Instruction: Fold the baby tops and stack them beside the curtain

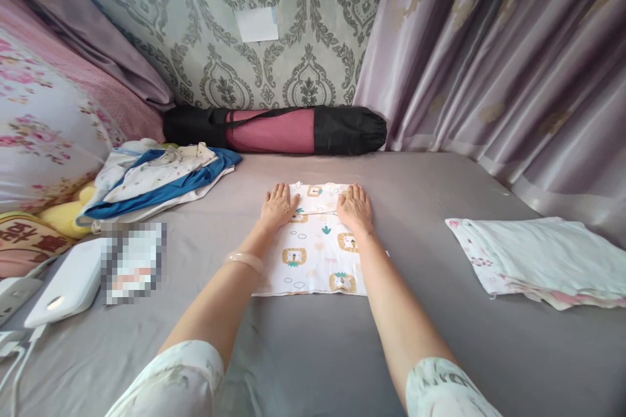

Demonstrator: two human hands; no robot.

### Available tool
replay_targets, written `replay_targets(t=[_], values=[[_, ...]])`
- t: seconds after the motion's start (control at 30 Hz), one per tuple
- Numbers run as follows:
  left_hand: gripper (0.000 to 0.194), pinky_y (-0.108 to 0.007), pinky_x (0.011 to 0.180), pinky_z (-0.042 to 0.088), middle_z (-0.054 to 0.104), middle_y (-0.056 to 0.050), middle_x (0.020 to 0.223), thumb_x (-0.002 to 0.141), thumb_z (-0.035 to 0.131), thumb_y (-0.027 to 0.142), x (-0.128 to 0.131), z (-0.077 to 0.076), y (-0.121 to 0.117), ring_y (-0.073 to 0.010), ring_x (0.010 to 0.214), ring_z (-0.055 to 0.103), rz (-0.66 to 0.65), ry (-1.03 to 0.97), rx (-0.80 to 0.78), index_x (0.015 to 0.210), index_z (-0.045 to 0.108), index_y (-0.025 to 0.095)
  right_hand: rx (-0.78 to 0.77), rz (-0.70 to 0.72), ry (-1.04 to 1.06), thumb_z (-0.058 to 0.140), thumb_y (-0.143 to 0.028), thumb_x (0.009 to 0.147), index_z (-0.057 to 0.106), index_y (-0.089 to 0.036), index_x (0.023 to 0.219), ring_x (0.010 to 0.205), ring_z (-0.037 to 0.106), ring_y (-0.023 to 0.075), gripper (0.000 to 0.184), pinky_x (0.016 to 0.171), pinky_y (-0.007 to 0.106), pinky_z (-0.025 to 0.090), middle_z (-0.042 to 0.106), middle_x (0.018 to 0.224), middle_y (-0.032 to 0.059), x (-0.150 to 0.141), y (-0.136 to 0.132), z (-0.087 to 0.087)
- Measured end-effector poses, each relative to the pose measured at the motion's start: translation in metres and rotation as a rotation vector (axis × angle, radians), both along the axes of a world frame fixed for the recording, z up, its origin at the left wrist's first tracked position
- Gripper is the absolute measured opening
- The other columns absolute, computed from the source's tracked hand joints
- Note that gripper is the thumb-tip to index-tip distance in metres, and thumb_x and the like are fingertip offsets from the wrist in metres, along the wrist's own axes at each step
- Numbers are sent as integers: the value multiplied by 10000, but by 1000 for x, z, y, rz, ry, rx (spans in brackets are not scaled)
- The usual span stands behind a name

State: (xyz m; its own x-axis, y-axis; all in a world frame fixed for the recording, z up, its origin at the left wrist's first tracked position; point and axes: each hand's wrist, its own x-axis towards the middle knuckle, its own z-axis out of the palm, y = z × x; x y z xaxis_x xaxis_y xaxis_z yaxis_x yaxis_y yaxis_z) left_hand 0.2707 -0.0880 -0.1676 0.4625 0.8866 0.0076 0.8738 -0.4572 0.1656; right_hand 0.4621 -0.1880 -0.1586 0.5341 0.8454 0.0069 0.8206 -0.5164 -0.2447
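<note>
A white cloth garment printed with lions and small green leaves (313, 260) lies flat on the grey bed sheet, its far part folded over toward me. My left hand (278, 206) rests palm down on the fold's left edge, fingers stretched away from me. On the right edge of the same fold my right hand (355, 207) lies flat too, its fingers a little apart. Both hands press on the fabric without gripping it. The garment's exact kind is hard to tell while folded.
Folded clothes (161, 176) are piled at the left, and a stack of folded cloths (538, 260) lies at the right. A rolled mat in a black and pink bag (274, 130) lies along the wall. A white power bank (73, 280) with cables sits at near left.
</note>
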Motion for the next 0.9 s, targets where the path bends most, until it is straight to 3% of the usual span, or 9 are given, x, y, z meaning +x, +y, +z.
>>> replay_targets(t=[0.2,0.3,0.4,0.47,0.73,0.9], values=[[636,-533,1151,204,260,-151,1571,969,222,497,-2,13,9,-279,1461,198,-52,19,-64,1462,331,111,-165,82,66,215,-402,983,229,-43,1518,1469,120,271,644,1181,454,115,148,1600,137,15,2,23],[571,-547,1158,161,295,-143,1559,981,242,442,0,21,6,-273,1458,210,-156,34,44,1446,367,134,-66,291,-60,200,-394,994,304,-117,1505,1475,97,246,591,1184,491,28,184,1598,105,25,-2,32],[543,-529,1170,124,312,-106,1558,990,248,426,4,23,0,-263,1465,186,-339,44,148,1461,366,183,-12,526,-102,218,-392,996,313,-198,1509,1476,101,221,556,1186,463,80,189,1601,65,29,-4,31],[540,-536,1165,127,328,-86,1553,994,238,450,6,20,-3,-268,1461,198,-406,46,169,1467,364,222,-26,603,-84,228,-400,996,306,-226,1513,1475,113,224,551,1183,463,112,191,1602,51,30,-2,27],[583,-520,1159,136,275,-66,1578,988,193,526,5,10,1,-274,1457,211,-392,50,87,1506,292,277,-17,623,-47,210,-417,1000,283,-276,1518,1477,99,224,542,1181,498,81,183,1604,14,33,5,2],[588,-564,1146,148,253,-90,1583,985,226,518,7,21,-1,-302,1460,193,-384,87,42,1509,286,256,-62,629,-19,240,-419,992,294,-267,1515,1478,85,242,547,1174,520,78,178,1606,31,34,8,9]])
